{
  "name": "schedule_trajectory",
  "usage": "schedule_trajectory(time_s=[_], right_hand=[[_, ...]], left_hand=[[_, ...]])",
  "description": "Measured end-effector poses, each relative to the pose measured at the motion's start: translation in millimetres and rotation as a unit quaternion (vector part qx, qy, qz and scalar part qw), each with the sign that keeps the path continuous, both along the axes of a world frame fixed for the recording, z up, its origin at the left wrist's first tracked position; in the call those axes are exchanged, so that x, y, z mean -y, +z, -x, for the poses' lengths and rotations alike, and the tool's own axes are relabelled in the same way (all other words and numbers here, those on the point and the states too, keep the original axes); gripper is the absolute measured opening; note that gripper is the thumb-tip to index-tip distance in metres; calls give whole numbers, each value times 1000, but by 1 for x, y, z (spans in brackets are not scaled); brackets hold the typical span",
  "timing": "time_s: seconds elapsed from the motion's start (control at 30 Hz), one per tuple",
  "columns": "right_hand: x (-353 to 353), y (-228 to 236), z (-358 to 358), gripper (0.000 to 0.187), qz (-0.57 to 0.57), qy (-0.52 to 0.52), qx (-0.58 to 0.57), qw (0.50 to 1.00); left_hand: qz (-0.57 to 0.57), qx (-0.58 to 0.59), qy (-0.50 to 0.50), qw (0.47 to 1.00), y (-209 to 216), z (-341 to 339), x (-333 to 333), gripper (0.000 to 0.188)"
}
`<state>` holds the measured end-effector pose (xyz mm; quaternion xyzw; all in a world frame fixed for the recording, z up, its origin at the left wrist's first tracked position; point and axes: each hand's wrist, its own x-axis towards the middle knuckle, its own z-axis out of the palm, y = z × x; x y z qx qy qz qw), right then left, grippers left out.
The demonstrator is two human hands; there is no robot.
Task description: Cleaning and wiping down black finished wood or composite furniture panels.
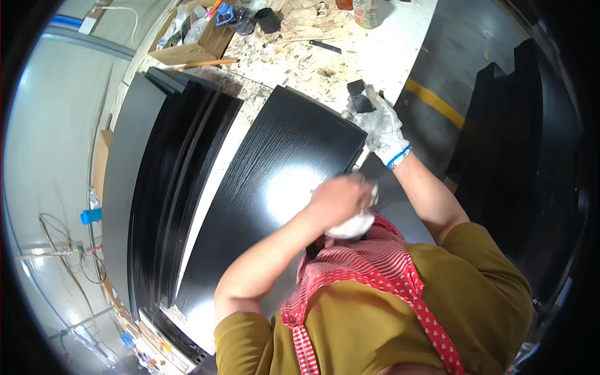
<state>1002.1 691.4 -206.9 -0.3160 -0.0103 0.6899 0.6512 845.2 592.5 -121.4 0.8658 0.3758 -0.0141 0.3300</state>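
Observation:
A long black panel (275,150) with a glossy grain surface lies on the worktable, its far end narrow and its near part under my left arm. My bare left hand (340,199), smeared by motion, is closed over the panel's right edge on a crumpled white cloth (351,226). Beyond the panel's far right corner is my right hand (382,128), in a white knit glove with a blue cuff. Its fingers grip a small dark block (360,97) with white smudges. Part of the cloth is hidden behind my left hand.
Several black panels (165,187) stand stacked to the left. The stained worktable (394,37) bears an open box (206,47), a dark cup (268,20), a jar (367,12) and a thin black tool (325,47). More black pieces (506,137) stand on the right.

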Motion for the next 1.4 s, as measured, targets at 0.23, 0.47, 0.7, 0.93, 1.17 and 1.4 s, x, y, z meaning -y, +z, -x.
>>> schedule_trajectory(time_s=[0.23,0.47,0.7,0.93,1.17,1.4], right_hand=[[6,8,-16,28,-150,127,602,774],[-47,-49,-41,23,-74,114,127,983],[-69,-60,-81,27,19,84,-221,972],[-41,-28,-66,32,-66,311,-140,938],[-23,-13,-83,30,-30,276,-26,960],[-11,11,-95,34,-34,310,60,948]], left_hand=[[-117,-166,366,908,33,141,151,20],[-75,-275,569,771,14,165,250,60],[-19,-237,595,768,3,153,270,89],[-35,-212,611,762,-13,148,273,88],[-7,-168,642,748,-11,137,281,75],[-189,-224,651,700,7,175,301,12]])
